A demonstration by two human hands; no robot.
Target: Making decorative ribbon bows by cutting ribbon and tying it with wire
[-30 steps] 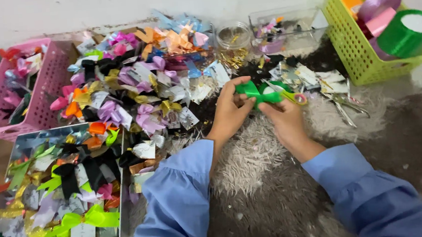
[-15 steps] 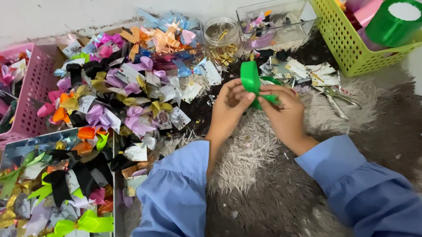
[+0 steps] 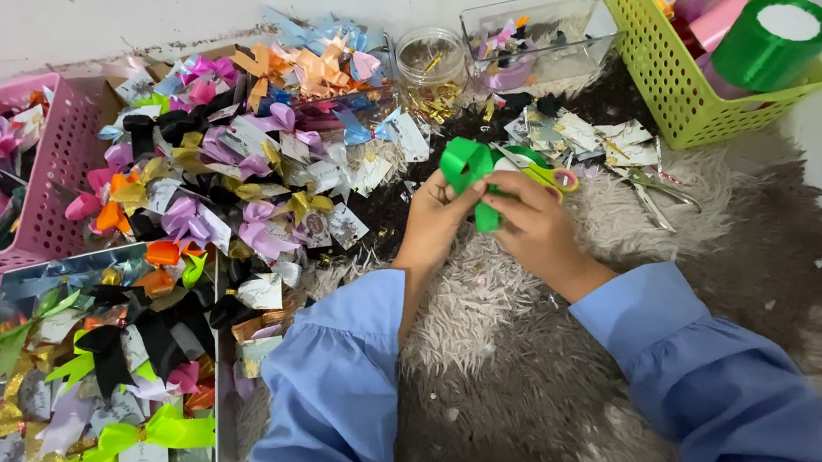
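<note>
We see two forearms in loose light-blue sleeves reaching forward over a shaggy grey-and-brown fur rug [image 3: 500, 371]. The left hand [image 3: 435, 221] and the right hand [image 3: 533, 223] meet in the middle, fingers curled inward, both pinching a glossy green satin ribbon [image 3: 468, 170] folded into loops that stand up just above the fingertips. Just behind the right hand lie scissors with yellow and pink handles [image 3: 551, 177] on the rug. To the left spreads a heap of finished satin bows [image 3: 230, 167] in purple, gold, black and orange, many fixed to small white cards. A shallow metal tray [image 3: 14, 282] at lower left holds more bows. At upper right, a lime plastic mesh basket [image 3: 664, 94] carries fat ribbon rolls [image 3: 772, 36].
</note>
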